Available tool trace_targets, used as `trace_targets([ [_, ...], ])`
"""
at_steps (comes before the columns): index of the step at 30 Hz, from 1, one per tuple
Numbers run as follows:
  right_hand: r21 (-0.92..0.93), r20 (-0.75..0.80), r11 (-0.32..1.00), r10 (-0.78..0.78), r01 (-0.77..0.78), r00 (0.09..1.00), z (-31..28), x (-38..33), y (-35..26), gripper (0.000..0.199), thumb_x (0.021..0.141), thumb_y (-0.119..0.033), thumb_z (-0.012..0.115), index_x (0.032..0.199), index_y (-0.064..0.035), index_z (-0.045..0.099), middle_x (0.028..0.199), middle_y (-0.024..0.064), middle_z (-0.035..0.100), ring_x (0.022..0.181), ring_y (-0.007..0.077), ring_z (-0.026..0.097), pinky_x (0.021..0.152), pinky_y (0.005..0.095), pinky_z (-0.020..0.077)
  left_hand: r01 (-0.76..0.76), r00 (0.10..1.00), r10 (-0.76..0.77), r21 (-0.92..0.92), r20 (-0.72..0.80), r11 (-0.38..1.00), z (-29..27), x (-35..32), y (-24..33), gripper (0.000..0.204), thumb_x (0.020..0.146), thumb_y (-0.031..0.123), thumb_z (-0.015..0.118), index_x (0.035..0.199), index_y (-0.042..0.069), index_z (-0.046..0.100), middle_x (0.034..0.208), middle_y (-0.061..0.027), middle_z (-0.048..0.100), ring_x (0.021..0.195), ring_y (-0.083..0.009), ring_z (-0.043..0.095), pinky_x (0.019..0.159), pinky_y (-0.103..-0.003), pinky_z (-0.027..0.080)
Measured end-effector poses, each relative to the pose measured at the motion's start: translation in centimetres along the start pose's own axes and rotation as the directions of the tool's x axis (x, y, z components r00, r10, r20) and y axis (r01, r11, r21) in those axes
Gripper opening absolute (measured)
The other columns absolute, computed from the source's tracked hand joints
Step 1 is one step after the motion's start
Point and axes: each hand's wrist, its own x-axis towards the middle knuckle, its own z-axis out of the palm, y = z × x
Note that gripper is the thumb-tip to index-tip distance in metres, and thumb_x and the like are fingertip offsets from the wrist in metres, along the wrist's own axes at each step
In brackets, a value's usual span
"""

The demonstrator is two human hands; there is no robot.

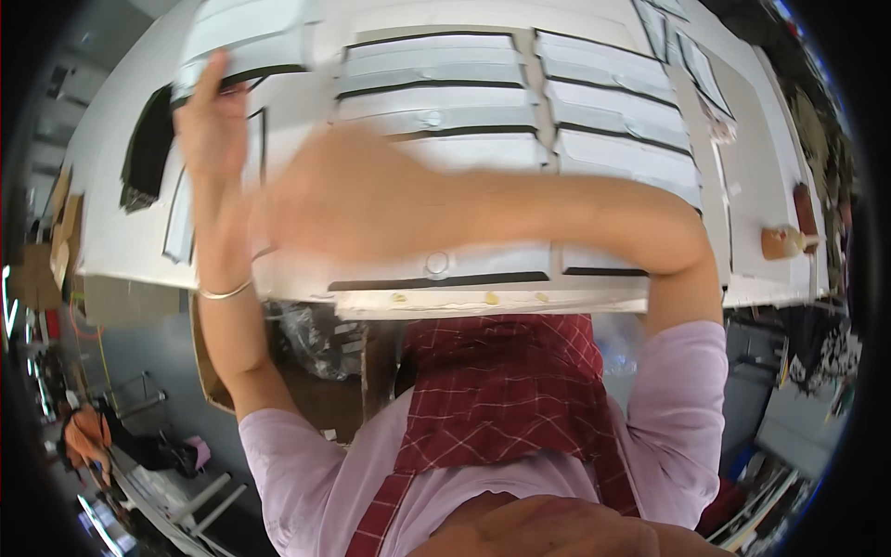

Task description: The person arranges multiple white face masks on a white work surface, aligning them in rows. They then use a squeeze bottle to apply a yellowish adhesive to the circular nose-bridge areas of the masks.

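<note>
Out at the far left of the table, my left hand [213, 130] has its fingers closed at the near edge of a white, black-edged piece [251, 46]. My right hand [325, 200] is smeared by motion; it reaches across to the left, close beside my left wrist, and its fingers cannot be made out. Under my right forearm lie two columns of overlapping flat white pieces [432, 70] [603, 88] with black edges, some with a round clear spot. My arms cover part of the left column.
A dark bundle of strips [148, 153] lies at the table's left. More black-edged pieces [703, 70] are at the far right, and a small amber bottle [782, 242] stands near the right edge. Below the table's front edge [492, 302] is an open cardboard box [212, 362] with clear plastic.
</note>
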Motion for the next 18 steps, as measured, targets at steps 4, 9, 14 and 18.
trace_targets([
  [4, 0.464, -0.765, 0.846, 0.532, -0.263, 0.362, -3.9, -2.6, 6.7, 0.024, 0.095, -0.020, 0.073, 0.110, -0.0014, 0.070, 0.082, 0.0005, 0.066, 0.072, 0.0100, 0.061, 0.065, 0.0239, 0.0500, 0.038, 0.997, -0.032, 0.080, -0.066, 0.996, 3.3, -2.1, -3.6, 0.034, 0.089, 0.013, 0.080, 0.118, 0.000, 0.070, 0.113, -0.0083, 0.073, 0.102, -0.0193, 0.068, 0.095, -0.046, 0.052],
  [9, 0.725, -0.466, 0.637, 0.734, -0.261, 0.494, -4.7, -5.7, 8.9, 0.030, 0.094, -0.031, 0.077, 0.101, -0.0020, 0.072, 0.091, 0.0006, 0.071, 0.084, 0.0088, 0.065, 0.068, 0.0234, 0.0496, 0.010, 1.000, -0.010, 0.156, -0.003, 0.988, 7.8, -3.2, -6.9, 0.032, 0.093, 0.014, 0.075, 0.121, 0.003, 0.064, 0.111, -0.0058, 0.071, 0.100, -0.0163, 0.068, 0.090, -0.034, 0.054],
  [14, 0.659, -0.373, 0.625, 0.754, -0.419, 0.540, -6.6, -9.0, 17.3, 0.058, 0.084, -0.037, 0.084, 0.125, -0.0014, 0.063, 0.101, 0.0048, 0.066, 0.079, 0.0120, 0.062, 0.069, 0.0272, 0.0506, 0.169, 0.979, -0.174, 0.052, 0.106, 0.984, 4.9, -0.1, -8.0, 0.023, 0.094, 0.012, 0.075, 0.113, 0.002, 0.066, 0.100, -0.0050, 0.071, 0.088, -0.0147, 0.067, 0.082, -0.031, 0.056],
  [18, 0.600, -0.383, 0.597, 0.799, -0.532, 0.464, -10.2, -10.6, 18.5, 0.017, 0.089, -0.020, 0.080, 0.097, -0.0073, 0.072, 0.077, -0.0023, 0.065, 0.065, 0.0073, 0.058, 0.059, 0.0235, 0.0476, 0.228, 0.972, -0.233, 0.114, 0.034, 0.967, 4.8, 2.0, -5.6, 0.018, 0.092, 0.016, 0.077, 0.102, 0.004, 0.068, 0.088, -0.0024, 0.070, 0.078, -0.0109, 0.065, 0.074, -0.027, 0.054],
])
